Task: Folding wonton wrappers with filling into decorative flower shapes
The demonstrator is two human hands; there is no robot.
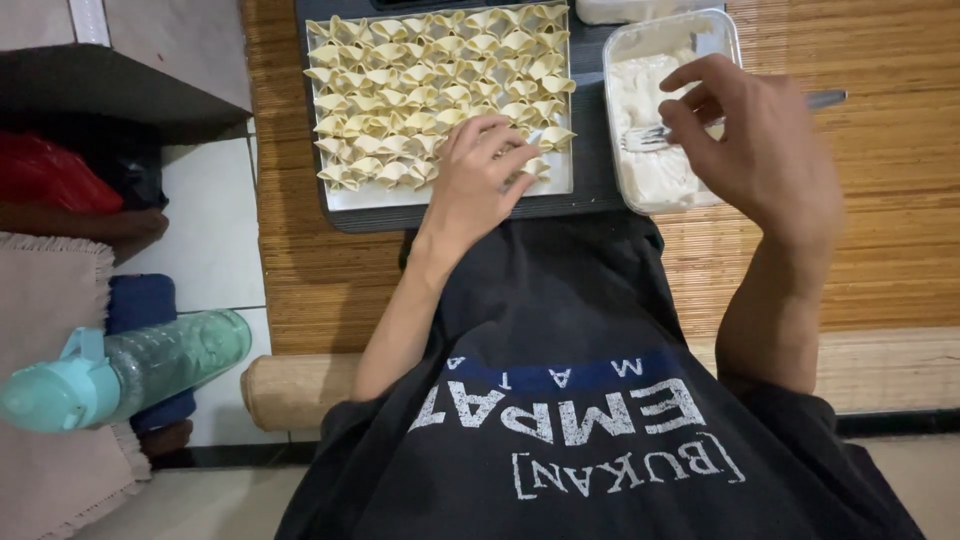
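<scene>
Head view: left hand (478, 178) pinched pale folded dough wrapper (537, 167) at frame centre, over white tray (450, 193). Right hand (755, 140) gripped metal fork (650, 137) in clear plastic filling tub (620, 40), upper right. Risk: wrapper knocking neighbouring dumplings (430, 90); filling dripping off fork.

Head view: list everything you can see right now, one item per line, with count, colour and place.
Folded dumplings: many in rows, pale yellow, on the tray.
Tray: one, white, on a dark board at top centre.
Tub of filling: one, clear with white paste, right of the tray.
Fork: one, metal, tines in the tub.
Woven mat: one, brown, under the board and tub.
Water bottle: one, pale green, lying at lower left.
Left hand: fingers on the tray's near right corner, at the dumplings.
Right hand: holds the fork over the tub.
</scene>
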